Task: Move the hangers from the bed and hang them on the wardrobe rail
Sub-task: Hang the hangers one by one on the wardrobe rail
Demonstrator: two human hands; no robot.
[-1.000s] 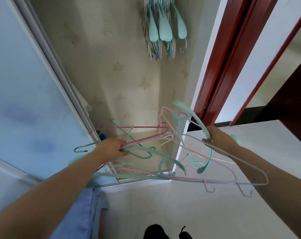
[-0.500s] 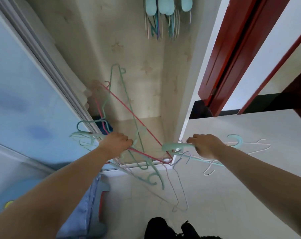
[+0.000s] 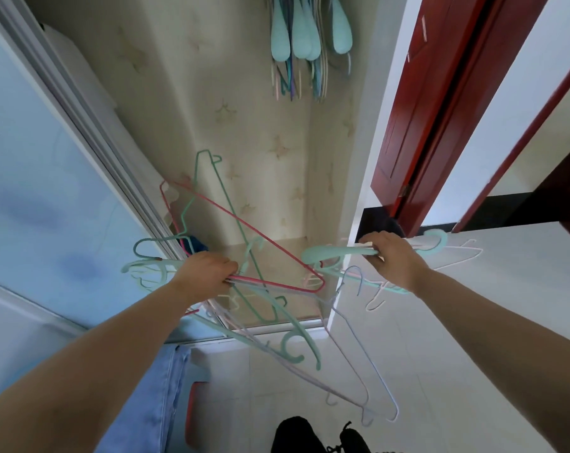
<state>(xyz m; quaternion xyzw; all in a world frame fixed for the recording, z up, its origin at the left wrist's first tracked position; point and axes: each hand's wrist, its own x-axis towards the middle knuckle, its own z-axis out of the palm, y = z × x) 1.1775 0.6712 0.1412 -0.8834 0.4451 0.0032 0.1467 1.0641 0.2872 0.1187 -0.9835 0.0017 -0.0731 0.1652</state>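
Left hand: my left hand grips a tangled bundle of thin wire hangers, pink, green and pale, fingers curled round them.
Right hand: my right hand holds a wide mint-green plastic hanger, with some thin ones under it.
Wardrobe: more mint-green hangers already hanging are high inside the open wardrobe, well apart from both hands.
Floor: pale tiled floor is below.

Glossy red door (lacquered wood).
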